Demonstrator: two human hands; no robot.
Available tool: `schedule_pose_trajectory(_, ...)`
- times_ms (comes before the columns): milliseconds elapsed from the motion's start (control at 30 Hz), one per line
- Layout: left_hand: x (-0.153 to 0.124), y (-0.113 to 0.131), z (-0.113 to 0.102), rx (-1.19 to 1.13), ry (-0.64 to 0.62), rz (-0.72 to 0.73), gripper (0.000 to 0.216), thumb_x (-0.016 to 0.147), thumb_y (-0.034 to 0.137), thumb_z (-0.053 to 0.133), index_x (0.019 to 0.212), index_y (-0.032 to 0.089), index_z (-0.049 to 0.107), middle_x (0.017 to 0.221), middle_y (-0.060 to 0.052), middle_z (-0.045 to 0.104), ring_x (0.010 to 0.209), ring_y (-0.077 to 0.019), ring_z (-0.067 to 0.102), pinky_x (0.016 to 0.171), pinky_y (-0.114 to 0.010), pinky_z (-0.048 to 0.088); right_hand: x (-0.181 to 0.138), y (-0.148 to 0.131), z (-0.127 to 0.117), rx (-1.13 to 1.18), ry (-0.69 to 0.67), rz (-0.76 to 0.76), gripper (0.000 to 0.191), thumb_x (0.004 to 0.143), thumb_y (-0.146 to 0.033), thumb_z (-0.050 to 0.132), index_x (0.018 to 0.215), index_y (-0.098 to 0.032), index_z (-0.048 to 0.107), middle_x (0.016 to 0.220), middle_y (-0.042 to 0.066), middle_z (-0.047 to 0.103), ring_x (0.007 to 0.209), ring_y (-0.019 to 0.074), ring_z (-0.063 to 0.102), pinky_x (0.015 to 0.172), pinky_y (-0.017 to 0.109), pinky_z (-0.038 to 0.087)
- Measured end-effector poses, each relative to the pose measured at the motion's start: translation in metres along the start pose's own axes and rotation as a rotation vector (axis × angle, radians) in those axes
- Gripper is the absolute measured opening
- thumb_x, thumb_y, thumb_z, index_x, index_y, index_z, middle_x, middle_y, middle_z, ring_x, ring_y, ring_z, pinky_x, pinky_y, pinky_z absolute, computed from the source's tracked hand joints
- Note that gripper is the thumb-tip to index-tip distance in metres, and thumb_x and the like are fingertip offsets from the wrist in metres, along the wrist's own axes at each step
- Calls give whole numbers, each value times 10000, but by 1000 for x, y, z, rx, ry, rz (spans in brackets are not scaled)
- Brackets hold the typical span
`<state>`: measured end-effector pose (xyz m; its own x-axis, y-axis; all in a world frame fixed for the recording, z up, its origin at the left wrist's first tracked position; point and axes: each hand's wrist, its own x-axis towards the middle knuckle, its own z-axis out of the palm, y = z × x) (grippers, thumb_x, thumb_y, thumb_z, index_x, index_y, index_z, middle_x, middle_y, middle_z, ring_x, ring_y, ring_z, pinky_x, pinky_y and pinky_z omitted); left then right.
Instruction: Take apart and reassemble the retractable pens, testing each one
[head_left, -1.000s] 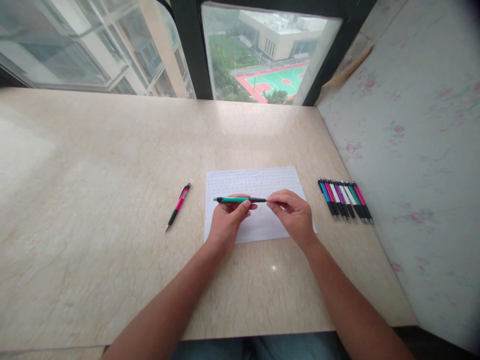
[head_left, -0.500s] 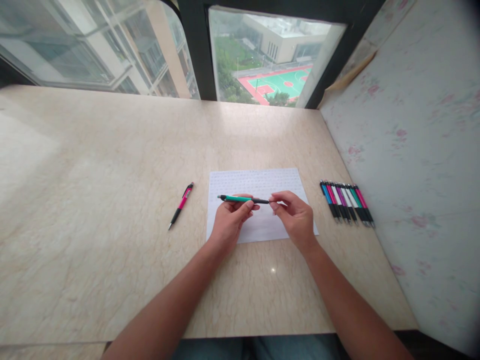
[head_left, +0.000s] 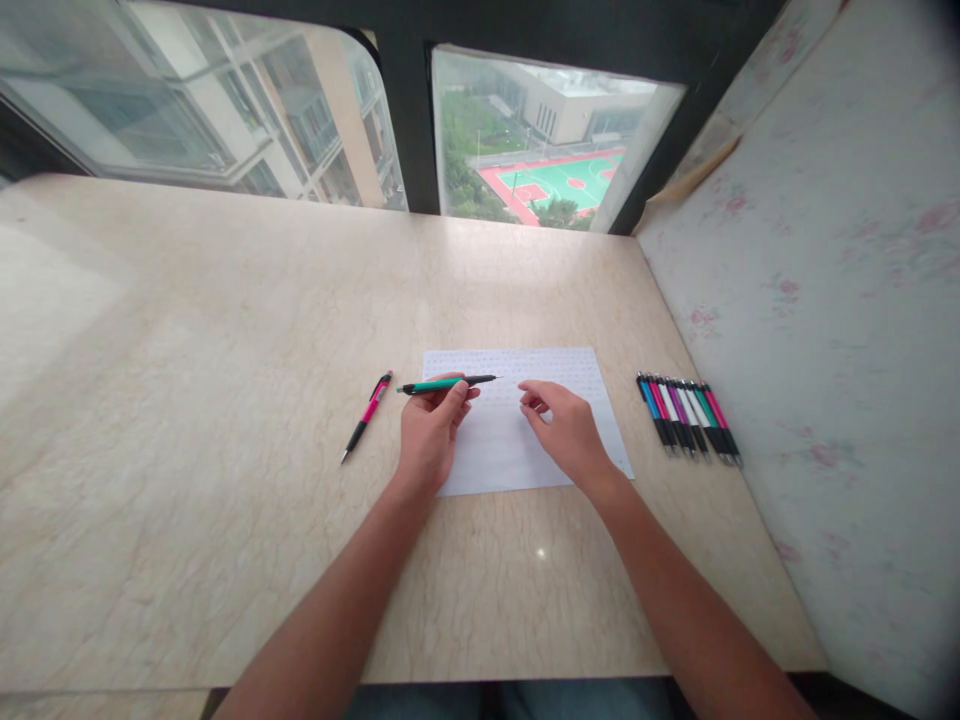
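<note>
My left hand [head_left: 429, 432] grips a green pen [head_left: 426, 386] with a black grip, held level above the sheet of paper [head_left: 517, 455]. The pen's clicker end points left. At its right end a thin point sticks out of the black grip, with no silver cone like the other pens have. My right hand [head_left: 568, 425] hovers over the paper's right half, apart from the pen, its fingers curled in towards the thumb. What those fingers hold, if anything, is too small or hidden to make out.
A pink and black pen [head_left: 367, 415] lies slanted on the stone sill [head_left: 225, 480], left of the paper. Several pens [head_left: 686, 415] in mixed colours lie in a row at the right, beside the papered wall [head_left: 825, 350]. A window [head_left: 555, 140] stands behind.
My right hand has come off the pen's tip end, leaving a gap. My left hand has moved left with the green pen, and the thin point now shows.
</note>
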<state>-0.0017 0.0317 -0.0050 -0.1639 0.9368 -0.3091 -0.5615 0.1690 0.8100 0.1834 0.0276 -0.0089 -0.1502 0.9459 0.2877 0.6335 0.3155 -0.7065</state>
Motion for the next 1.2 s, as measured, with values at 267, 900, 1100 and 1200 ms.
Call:
schedule_pose_trajectory(267,-1,-4,-1,1,-27,-39,334,644,278,848,916,144,707,844,-48,707,790,-144,692,673,-222,479,25,1,19,-146,-99,-56,255,868,-115,561,1056,-206,708,960,93,695,902,224,638,836,380,514)
schedule_pose_trajectory(900,-14,-6,4,217,-296,-156,296,658,266,836,911,173,715,807,-53,733,789,-175,680,710,-267,466,-17,-15,-6,230,52,16,142,911,-287,582,920,-228,711,870,42,716,784,169,647,684,308,525)
schedule_pose_trajectory(1100,-4,1,-3,138,-214,-141,266,684,276,820,908,170,724,944,-74,734,802,-153,676,716,-256,472,-15,-8,-10,226,75,20,106,864,-230,606,932,-232,687,884,35,675,740,150,623,613,285,528)
schedule_pose_trajectory(1200,1,5,-7,137,-162,-110,280,675,263,827,914,159,725,926,-74,727,802,-151,678,716,-249,483,-14,-4,-13,200,67,17,147,855,-208,593,968,-231,682,929,43,672,778,155,628,609,279,533)
